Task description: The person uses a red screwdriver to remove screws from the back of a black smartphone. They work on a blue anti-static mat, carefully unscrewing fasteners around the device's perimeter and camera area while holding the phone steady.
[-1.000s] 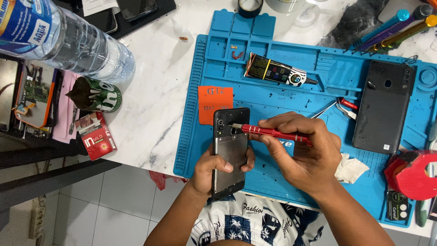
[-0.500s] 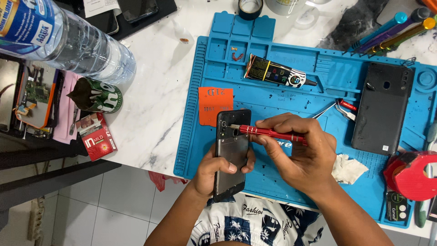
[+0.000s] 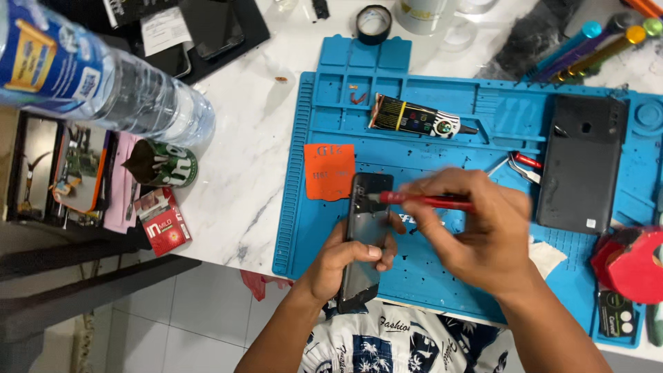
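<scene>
My left hand [image 3: 345, 259] grips a dark smartphone body [image 3: 366, 228] from below, holding it upright over the front part of the blue work mat [image 3: 414, 145]. My right hand [image 3: 476, 231] holds a red screwdriver [image 3: 425, 201] almost level, its tip touching the phone's upper end. An orange square card [image 3: 329, 171] lies on the mat just left of the phone's top.
A black phone back cover [image 3: 581, 162] lies at the mat's right, with tweezers [image 3: 514, 166] beside it. A glue tube [image 3: 414, 117] rests near the mat's top. A plastic water bottle [image 3: 103, 79] lies at the upper left; a tape roll [image 3: 373, 23] stands behind the mat.
The phone and both hands have shifted slightly. The screwdriver tip has moved a little up along the phone's top end.
</scene>
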